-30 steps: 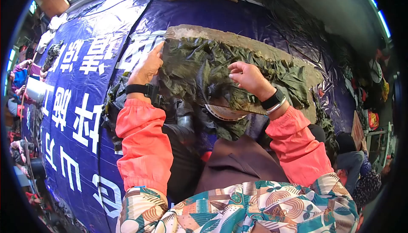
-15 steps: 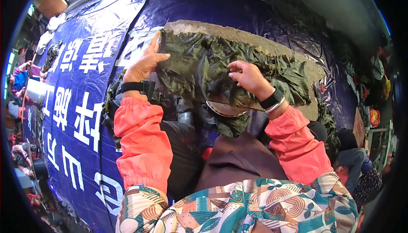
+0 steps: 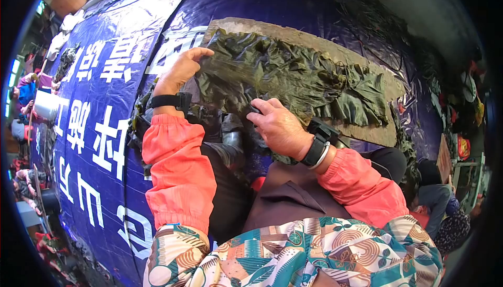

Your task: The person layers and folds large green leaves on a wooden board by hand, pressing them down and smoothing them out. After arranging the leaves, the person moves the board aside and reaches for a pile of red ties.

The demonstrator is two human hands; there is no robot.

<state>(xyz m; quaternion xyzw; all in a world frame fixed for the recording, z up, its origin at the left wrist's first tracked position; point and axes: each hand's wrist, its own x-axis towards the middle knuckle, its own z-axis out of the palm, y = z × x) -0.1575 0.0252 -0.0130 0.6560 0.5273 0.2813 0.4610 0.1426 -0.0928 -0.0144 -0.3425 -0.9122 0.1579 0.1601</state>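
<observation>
A dark green, wrinkled strip of kelp (image 3: 293,69) lies along a weathered wooden board (image 3: 304,35) in front of me. At the strip's left end, my left hand (image 3: 181,72) closes on its edge, with one finger stretched over the corner. My right hand (image 3: 283,132) is at the near edge, fingers curled and thumb pressed in around a dark bit of the kelp. The part inside that grip is mostly hidden. Between the two hands the kelp's surface is smeared by motion.
A blue-purple tarp with white characters (image 3: 105,145) spreads under the board and to the left. More dark kelp (image 3: 139,124) hangs by the board's left end. A white bucket (image 3: 46,105) stands at far left near other people. Someone's legs (image 3: 436,206) show at right.
My right hand has come down and left from above the kelp to its near edge. The left hand's fingers have bent over the corner. The round pale rim under the board is now covered.
</observation>
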